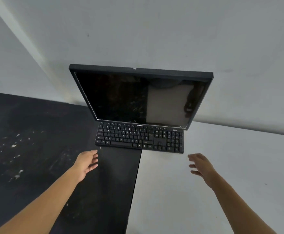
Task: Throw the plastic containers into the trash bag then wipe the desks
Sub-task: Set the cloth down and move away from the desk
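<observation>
The matte black flat-topped desk (36, 132) lies on the left, its surface dusty, smeared and flecked with pale crumbs. The smooth white flat-topped desk (230, 166) lies on the right, level and mostly clean, meeting the black one along a straight edge.

Dark-screened monitor (138, 97) standing just behind a black keyboard (138, 138), both before a plain grey wall (171, 31).

Office, monitor (141, 97), keyboard (139, 138), desks (222, 166)
</observation>
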